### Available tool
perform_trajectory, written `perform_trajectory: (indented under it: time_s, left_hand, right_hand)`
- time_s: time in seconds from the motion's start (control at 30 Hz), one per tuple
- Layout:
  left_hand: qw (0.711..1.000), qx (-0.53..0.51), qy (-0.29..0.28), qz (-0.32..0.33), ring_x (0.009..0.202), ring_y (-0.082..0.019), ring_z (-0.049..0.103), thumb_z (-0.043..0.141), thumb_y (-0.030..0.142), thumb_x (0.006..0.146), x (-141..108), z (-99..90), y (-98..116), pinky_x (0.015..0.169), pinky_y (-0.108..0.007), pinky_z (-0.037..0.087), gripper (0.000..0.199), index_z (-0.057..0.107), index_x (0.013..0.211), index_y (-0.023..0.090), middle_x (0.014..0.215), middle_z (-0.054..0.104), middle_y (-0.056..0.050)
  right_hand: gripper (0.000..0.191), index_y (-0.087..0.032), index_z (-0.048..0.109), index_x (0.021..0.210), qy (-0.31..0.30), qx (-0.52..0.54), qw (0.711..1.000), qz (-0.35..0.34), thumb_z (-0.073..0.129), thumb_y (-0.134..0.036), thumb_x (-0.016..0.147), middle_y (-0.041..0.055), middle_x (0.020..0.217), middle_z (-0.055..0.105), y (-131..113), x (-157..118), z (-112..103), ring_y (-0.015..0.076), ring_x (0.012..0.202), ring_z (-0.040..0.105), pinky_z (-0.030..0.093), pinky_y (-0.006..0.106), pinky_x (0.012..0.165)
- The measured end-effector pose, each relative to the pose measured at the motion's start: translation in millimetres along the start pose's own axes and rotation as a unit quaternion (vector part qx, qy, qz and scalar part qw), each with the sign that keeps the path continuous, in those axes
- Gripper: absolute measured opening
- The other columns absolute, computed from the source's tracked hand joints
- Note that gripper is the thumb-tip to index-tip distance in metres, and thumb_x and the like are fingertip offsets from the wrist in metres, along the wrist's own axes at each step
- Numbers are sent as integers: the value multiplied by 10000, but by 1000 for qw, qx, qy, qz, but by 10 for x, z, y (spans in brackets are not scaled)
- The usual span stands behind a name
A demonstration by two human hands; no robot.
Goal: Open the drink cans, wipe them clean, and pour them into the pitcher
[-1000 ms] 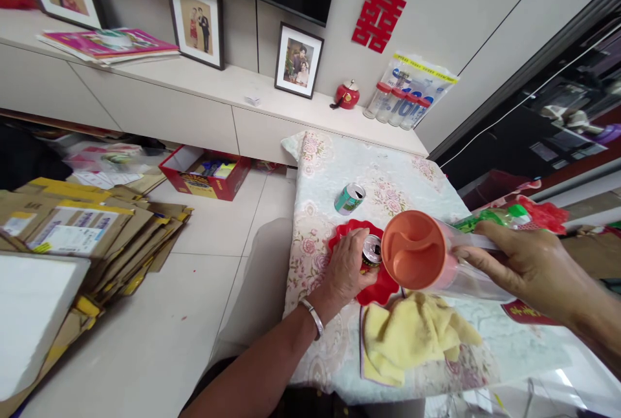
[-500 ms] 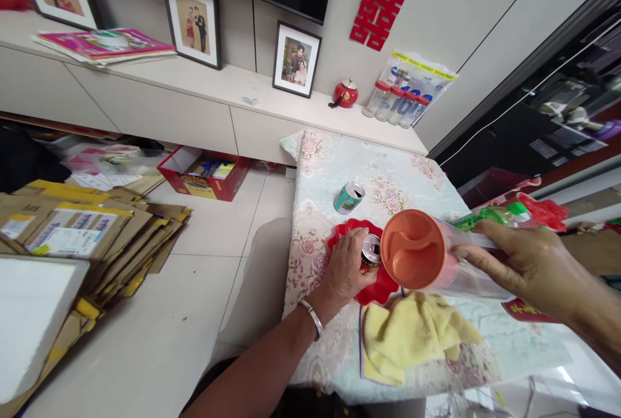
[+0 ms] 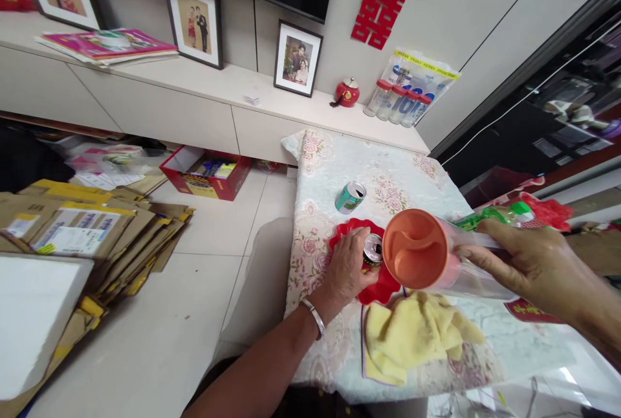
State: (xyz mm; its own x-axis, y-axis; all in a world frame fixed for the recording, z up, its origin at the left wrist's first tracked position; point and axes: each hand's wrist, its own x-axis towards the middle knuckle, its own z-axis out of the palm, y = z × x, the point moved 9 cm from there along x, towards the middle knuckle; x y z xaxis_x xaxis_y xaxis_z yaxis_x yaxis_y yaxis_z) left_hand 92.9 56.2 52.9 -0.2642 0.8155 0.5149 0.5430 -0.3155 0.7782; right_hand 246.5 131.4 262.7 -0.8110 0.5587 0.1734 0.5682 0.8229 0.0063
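My left hand [image 3: 345, 264] is wrapped round an opened drink can [image 3: 372, 248], which stands upright over the red scalloped tray [image 3: 376, 292]. By its handle my right hand [image 3: 526, 263] grips a clear plastic pitcher [image 3: 468, 269] with an orange lid [image 3: 415, 250]. The pitcher is tipped on its side, its lid end close to the can's top. I cannot make out any liquid flowing between them. Behind the tray a green can [image 3: 350, 198], opened too, stands on the flowered tablecloth [image 3: 320, 172]. A crumpled yellow cloth [image 3: 417, 337] lies in front of the tray.
A green bottle [image 3: 504, 214] lies at the table's right side. Lidded glass jars [image 3: 398, 104] and a red pot [image 3: 347, 92] stand on the white cabinet [image 3: 194, 98] behind. On the floor at left are flattened cardboard boxes [image 3: 92, 230] and a red box [image 3: 206, 175].
Both hands, the can and the pitcher keep nearly the same places. The whole view has shifted very slightly.
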Motion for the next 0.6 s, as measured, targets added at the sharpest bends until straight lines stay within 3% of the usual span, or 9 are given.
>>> perform_trajectory:
  time_s: [0.2, 0.6]
  left_hand:
    - [1000, 14, -1, 10, 1397, -369, 567, 756, 80, 741, 4, 21, 7, 1145, -604, 537, 946, 268, 1532, 257, 1496, 547, -168]
    - [1000, 23, -6, 7, 1378, -370, 582, 762, 127, 776, 10, 10, 22, 1129, -593, 553, 926, 239, 1526, 268, 1471, 556, -163]
  right_hand:
    - [468, -289, 474, 752, 2, -6, 1000, -7, 490, -695, 984, -45, 473, 414, -18, -6, -11, 169, 386, 429, 294, 341, 459]
    - [470, -286, 498, 766, 0, -4, 1000, -2, 496, -704, 981, -48, 472, 436, -8, -11, -16, 169, 383, 445, 300, 339, 456]
